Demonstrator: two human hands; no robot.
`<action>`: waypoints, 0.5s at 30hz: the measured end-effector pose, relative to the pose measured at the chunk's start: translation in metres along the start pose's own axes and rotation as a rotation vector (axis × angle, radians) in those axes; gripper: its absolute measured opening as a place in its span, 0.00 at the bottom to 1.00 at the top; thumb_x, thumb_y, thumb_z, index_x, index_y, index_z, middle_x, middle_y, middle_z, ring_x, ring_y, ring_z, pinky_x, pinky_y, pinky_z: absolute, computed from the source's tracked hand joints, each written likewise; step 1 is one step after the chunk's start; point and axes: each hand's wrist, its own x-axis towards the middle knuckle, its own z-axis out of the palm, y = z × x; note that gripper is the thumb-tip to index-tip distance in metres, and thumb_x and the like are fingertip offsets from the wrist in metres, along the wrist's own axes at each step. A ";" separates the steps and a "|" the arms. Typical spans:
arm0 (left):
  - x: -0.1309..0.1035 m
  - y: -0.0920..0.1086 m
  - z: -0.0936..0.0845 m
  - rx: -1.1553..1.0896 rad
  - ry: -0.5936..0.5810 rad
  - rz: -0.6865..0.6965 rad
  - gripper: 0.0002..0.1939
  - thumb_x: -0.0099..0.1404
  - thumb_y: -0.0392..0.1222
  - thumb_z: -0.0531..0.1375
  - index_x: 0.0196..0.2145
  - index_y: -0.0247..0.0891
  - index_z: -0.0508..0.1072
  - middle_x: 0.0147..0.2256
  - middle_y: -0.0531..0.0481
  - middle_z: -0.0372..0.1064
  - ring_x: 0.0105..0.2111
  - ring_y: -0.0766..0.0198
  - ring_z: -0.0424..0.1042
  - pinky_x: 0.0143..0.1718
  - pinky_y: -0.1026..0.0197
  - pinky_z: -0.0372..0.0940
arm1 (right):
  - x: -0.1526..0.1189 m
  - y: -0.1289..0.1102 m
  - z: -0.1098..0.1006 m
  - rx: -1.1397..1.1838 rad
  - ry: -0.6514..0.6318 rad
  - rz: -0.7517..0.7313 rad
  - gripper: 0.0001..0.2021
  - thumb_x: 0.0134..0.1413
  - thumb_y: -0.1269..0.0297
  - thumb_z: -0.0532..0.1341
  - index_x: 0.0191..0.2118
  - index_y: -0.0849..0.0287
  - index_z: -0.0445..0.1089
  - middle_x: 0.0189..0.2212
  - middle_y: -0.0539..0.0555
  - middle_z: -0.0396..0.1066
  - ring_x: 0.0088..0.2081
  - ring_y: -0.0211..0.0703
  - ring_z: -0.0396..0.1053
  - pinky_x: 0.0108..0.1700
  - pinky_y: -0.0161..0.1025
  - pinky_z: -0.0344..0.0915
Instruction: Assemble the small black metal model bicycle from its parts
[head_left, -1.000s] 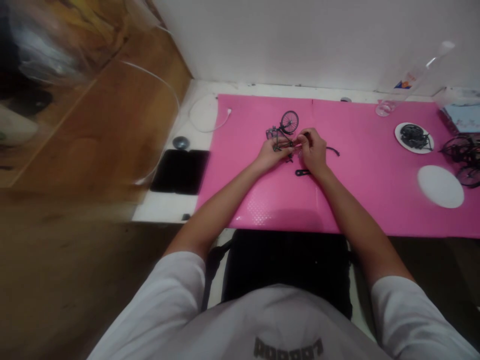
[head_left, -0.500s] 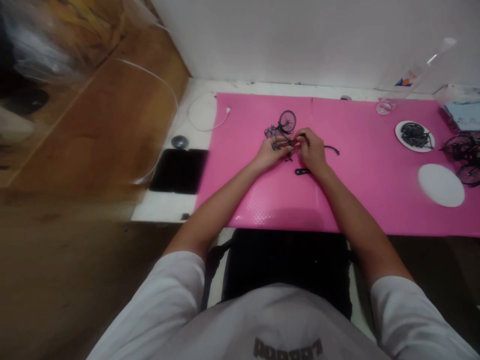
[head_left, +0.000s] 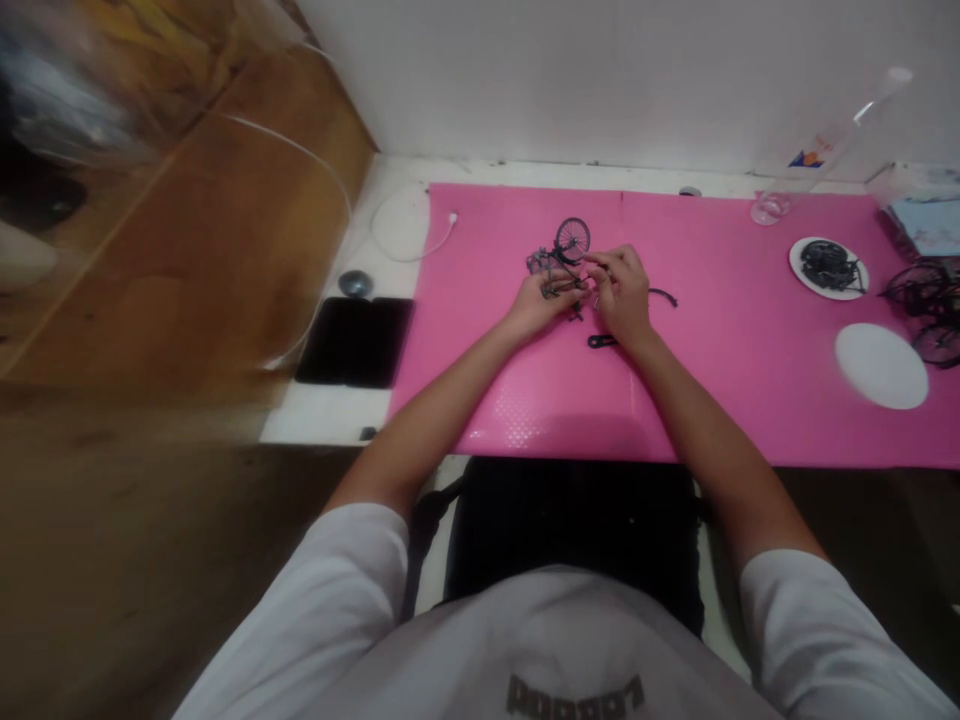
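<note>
A small black model bicycle (head_left: 572, 241) with a spoked wheel is held over the pink mat (head_left: 487, 250). My left hand (head_left: 534, 303) is closed around its frame from the left. My right hand (head_left: 622, 292) is at the bicycle's right side, thumb and fingers pinched close to the frame; whatever is between them is too small to make out. Beneath the right hand lies a black flat piece with a slotted end (head_left: 601, 341), partly covered by that hand. A thin curved black part (head_left: 664, 295) shows just right of the hand.
On the right are a white plate of black parts (head_left: 796, 266), a bare white plate (head_left: 881, 366) and more black bicycle models (head_left: 934, 310). A clear bottle (head_left: 810, 165) leans behind. To the left lie a black folded object (head_left: 354, 341), a round metal item (head_left: 355, 284) and a white cable (head_left: 405, 258).
The fingers of my right hand have lifted and spread slightly at the bicycle. My left hand keeps its hold. The whole view has shifted a little.
</note>
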 end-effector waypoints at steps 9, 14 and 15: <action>0.000 0.002 -0.001 0.003 0.003 -0.021 0.24 0.57 0.38 0.80 0.50 0.35 0.81 0.51 0.36 0.84 0.55 0.49 0.84 0.62 0.47 0.76 | -0.001 -0.003 0.000 0.018 0.094 -0.002 0.19 0.70 0.39 0.66 0.44 0.47 0.85 0.38 0.54 0.81 0.43 0.52 0.79 0.54 0.56 0.80; 0.002 0.001 -0.003 0.026 -0.004 -0.014 0.23 0.58 0.37 0.79 0.50 0.34 0.81 0.49 0.36 0.84 0.54 0.49 0.84 0.63 0.46 0.75 | 0.000 -0.002 0.001 0.069 0.032 0.021 0.13 0.71 0.46 0.67 0.45 0.45 0.86 0.40 0.54 0.83 0.46 0.55 0.81 0.56 0.59 0.79; 0.002 0.001 -0.004 0.026 -0.004 -0.015 0.23 0.58 0.37 0.79 0.50 0.34 0.81 0.49 0.36 0.84 0.54 0.50 0.84 0.63 0.46 0.75 | 0.000 -0.002 0.001 0.078 0.024 0.023 0.12 0.71 0.48 0.66 0.46 0.45 0.86 0.41 0.54 0.83 0.47 0.54 0.81 0.56 0.59 0.79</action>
